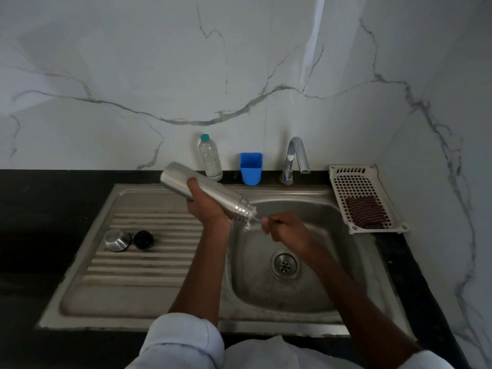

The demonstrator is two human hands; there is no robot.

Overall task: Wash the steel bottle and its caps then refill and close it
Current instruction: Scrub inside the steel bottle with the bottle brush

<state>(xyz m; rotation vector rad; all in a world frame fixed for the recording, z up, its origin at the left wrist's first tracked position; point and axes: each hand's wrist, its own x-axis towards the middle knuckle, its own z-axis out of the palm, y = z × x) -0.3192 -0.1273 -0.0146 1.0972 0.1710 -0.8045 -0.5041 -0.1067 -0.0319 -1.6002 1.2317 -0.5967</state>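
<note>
My left hand (206,206) grips the steel bottle (186,182) round its middle and holds it tilted, base up to the left and open mouth down to the right over the sink basin (314,294). My right hand (283,227) holds a thin brush handle (259,221) whose far end goes into the bottle's mouth. A steel cap (117,239) and a black inner cap (143,239) lie side by side on the ribbed drainboard (149,262) to the left.
A tap (294,158) stands behind the basin with no water running. A clear plastic water bottle (210,157) and a blue cup (251,167) stand against the marble wall. A white drain tray (370,182) at the right holds a dark scrub pad (364,211).
</note>
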